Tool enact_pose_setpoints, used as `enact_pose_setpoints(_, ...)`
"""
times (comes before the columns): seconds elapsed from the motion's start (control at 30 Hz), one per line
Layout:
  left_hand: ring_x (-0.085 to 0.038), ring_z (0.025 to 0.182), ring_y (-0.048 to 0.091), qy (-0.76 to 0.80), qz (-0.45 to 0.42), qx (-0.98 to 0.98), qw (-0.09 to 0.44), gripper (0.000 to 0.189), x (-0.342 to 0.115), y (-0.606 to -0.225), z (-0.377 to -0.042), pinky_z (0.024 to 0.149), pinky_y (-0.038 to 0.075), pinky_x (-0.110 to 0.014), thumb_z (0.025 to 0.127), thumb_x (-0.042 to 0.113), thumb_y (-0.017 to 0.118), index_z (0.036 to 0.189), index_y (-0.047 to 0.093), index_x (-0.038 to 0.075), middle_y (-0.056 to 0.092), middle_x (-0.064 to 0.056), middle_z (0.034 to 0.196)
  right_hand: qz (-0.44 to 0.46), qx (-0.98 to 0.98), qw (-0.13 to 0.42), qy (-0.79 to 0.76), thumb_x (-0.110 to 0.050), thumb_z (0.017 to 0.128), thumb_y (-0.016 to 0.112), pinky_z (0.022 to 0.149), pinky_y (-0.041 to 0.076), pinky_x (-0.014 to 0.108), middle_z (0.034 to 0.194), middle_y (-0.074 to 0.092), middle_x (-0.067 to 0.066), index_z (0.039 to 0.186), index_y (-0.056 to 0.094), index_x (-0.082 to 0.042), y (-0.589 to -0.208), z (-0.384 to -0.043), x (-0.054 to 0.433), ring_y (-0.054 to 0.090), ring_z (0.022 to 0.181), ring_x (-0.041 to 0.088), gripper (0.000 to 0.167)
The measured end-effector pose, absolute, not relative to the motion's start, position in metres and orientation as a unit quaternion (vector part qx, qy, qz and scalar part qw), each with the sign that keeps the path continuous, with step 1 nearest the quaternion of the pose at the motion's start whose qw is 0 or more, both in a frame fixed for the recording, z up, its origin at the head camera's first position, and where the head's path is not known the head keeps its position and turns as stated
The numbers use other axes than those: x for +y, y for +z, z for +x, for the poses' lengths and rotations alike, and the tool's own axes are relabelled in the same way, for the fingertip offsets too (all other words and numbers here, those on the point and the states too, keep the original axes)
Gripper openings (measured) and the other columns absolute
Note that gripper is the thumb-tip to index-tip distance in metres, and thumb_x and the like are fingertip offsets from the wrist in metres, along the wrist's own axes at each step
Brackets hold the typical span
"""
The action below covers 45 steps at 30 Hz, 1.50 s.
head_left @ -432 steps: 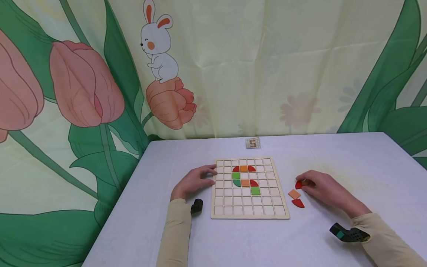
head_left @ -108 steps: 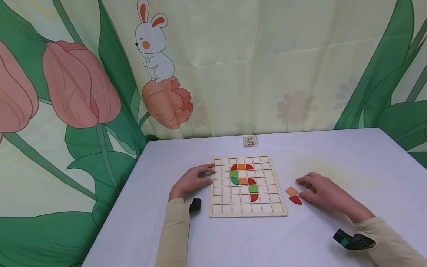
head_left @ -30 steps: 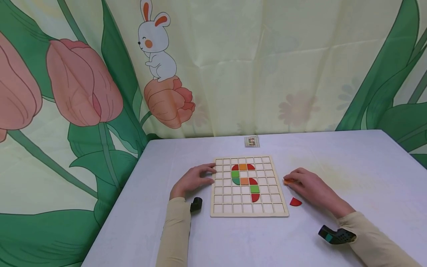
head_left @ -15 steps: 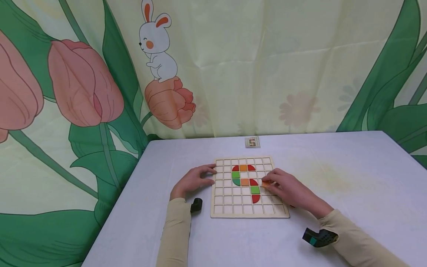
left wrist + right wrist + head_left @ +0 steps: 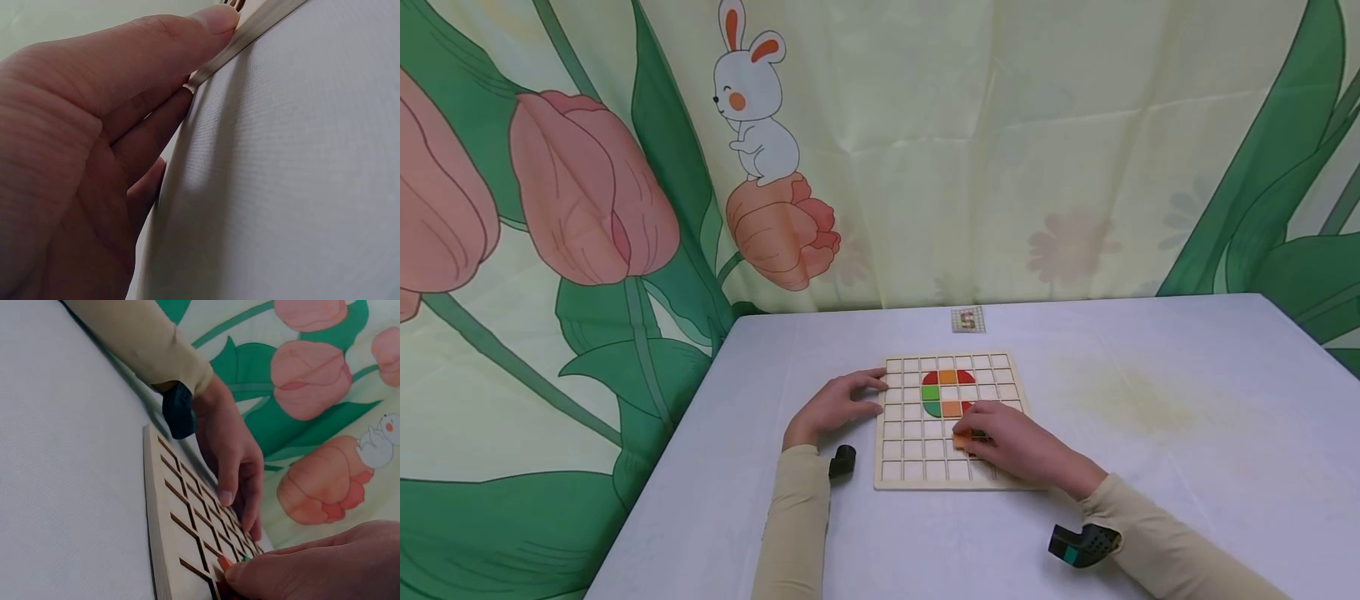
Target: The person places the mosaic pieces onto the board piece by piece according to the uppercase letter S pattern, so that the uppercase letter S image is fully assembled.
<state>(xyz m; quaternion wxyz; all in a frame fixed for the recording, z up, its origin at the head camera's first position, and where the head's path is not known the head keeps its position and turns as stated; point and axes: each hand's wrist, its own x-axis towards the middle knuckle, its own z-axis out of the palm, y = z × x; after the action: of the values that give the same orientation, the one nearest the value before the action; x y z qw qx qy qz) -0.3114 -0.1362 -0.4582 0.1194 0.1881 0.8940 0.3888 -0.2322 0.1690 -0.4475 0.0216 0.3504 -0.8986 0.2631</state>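
Note:
In the head view, a wooden grid board [image 5: 917,473] lies flat on the white-covered table. Red, orange and green tiles sit in its cells in a curving row. My right hand [image 5: 1018,443] pinches an orange square tile [image 5: 961,441] between thumb and fingers, low over the lower middle cells. That hand covers the lower end of the row. At the board's left edge, my left hand [image 5: 835,407] rests with extended fingers. In the left wrist view, its thumb [image 5: 209,28] and fingertips touch the wooden edge. The right wrist view shows the orange tile [image 5: 224,563] at the thumb tip.
A small patterned card [image 5: 967,319] lies near the table's back edge, behind the board. Black wrist cameras sit at both wrists, the right one [image 5: 1081,546] over the table's front. A printed curtain [image 5: 925,167] hangs behind the table.
Since the earliest frame, a red quarter-round tile has joined the row's lower end. My right hand has picked up the orange tile and carried it left over the board. My left hand stays put.

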Motion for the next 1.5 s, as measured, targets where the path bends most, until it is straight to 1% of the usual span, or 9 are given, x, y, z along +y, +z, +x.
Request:
enact_pose_setpoints(0.1,-0.017,0.142,0.033,0.389,0.185,0.894,0.121,0.036,-0.1355,-0.4584,-0.3118,0.115,0.029,-0.042,0.086,0.022,0.076,0.121,0.068,0.017,0.046,0.010,0.148,0.361,-0.896,0.025,0.258,-0.016,0.089,0.073,0.086,0.052,0.036,0.101,0.063,-0.007,0.105,0.072,-0.014,-0.4491,-0.2313,0.1664,0.057,0.097,0.015,0.016)
enact_pose_setpoints(0.27,-0.015,0.142,0.033,0.385,0.179,0.897,0.120,0.036,-0.1353,-0.4584,-0.3120,0.115,0.029,-0.040,0.086,0.023,0.076,0.122,0.068,0.019,0.046,0.012,0.148,0.378,-0.889,0.036,0.255,-0.017,0.088,0.073,0.085,0.050,0.032,0.101,0.064,-0.008,0.103,0.073,-0.016,-0.4509,-0.2317,0.1643,0.054,0.097,0.012,0.015)
enact_pose_setpoints(0.37,-0.016,0.142,0.033,0.390,0.181,0.895,0.120,0.036,-0.1357,-0.4581,-0.3118,0.115,0.029,-0.041,0.086,0.023,0.076,0.121,0.068,0.019,0.046,0.011,0.148,0.383,-0.887,0.037,0.254,-0.017,0.088,0.073,0.082,0.049,0.029,0.099,0.062,-0.009,0.103,0.073,-0.017,-0.4512,-0.2315,0.1639,0.051,0.095,0.009,0.014)
enact_pose_setpoints(0.5,-0.018,0.142,0.034,0.392,0.182,0.894,0.119,0.036,-0.1361,-0.4581,-0.3116,0.115,0.029,-0.043,0.086,0.021,0.076,0.120,0.068,0.017,0.046,0.009,0.148,0.388,-0.884,0.050,0.256,-0.015,0.086,0.074,0.077,0.049,0.028,0.096,0.061,-0.008,0.100,0.073,-0.015,-0.4516,-0.2311,0.1640,0.050,0.090,0.009,0.014)
enact_pose_setpoints(0.6,-0.017,0.142,0.033,0.389,0.179,0.896,0.120,0.035,-0.1360,-0.4575,-0.3116,0.115,0.029,-0.041,0.085,0.021,0.077,0.119,0.069,0.018,0.046,0.010,0.148,0.389,-0.883,0.056,0.256,-0.013,0.086,0.075,0.075,0.048,0.028,0.094,0.060,-0.007,0.099,0.073,-0.015,-0.4520,-0.2309,0.1643,0.050,0.087,0.010,0.014)
enact_pose_setpoints(0.83,-0.019,0.142,0.034,0.386,0.185,0.896,0.117,0.036,-0.1361,-0.4582,-0.3112,0.115,0.029,-0.044,0.086,0.022,0.076,0.121,0.068,0.017,0.046,0.008,0.148,0.367,-0.896,0.041,0.247,-0.020,0.088,0.074,0.077,0.050,0.026,0.097,0.061,-0.009,0.102,0.073,-0.017,-0.4537,-0.2301,0.1631,0.050,0.091,0.008,0.015)
enact_pose_setpoints(1.03,-0.017,0.142,0.034,0.389,0.179,0.896,0.120,0.035,-0.1356,-0.4583,-0.3112,0.115,0.028,-0.042,0.086,0.022,0.076,0.120,0.069,0.018,0.046,0.009,0.148,0.365,-0.895,0.045,0.251,-0.018,0.086,0.075,0.074,0.050,0.027,0.095,0.060,-0.008,0.100,0.073,-0.016,-0.4542,-0.2282,0.1614,0.051,0.088,0.009,0.014)
enact_pose_setpoints(1.37,-0.015,0.142,0.033,0.389,0.172,0.897,0.121,0.035,-0.1344,-0.4593,-0.3118,0.115,0.029,-0.040,0.086,0.022,0.076,0.120,0.069,0.019,0.045,0.013,0.148,0.348,-0.906,0.043,0.236,-0.023,0.086,0.076,0.077,0.051,0.028,0.094,0.060,-0.009,0.099,0.073,-0.017,-0.4543,-0.2275,0.1582,0.053,0.088,0.008,0.014)
enact_pose_setpoints(1.5,-0.016,0.142,0.033,0.388,0.182,0.896,0.117,0.035,-0.1353,-0.4595,-0.3113,0.115,0.029,-0.041,0.086,0.021,0.076,0.121,0.068,0.017,0.046,0.010,0.148,0.350,-0.906,0.047,0.231,-0.023,0.086,0.076,0.077,0.051,0.028,0.094,0.060,-0.010,0.099,0.073,-0.017,-0.4549,-0.2279,0.1582,0.053,0.088,0.008,0.015)
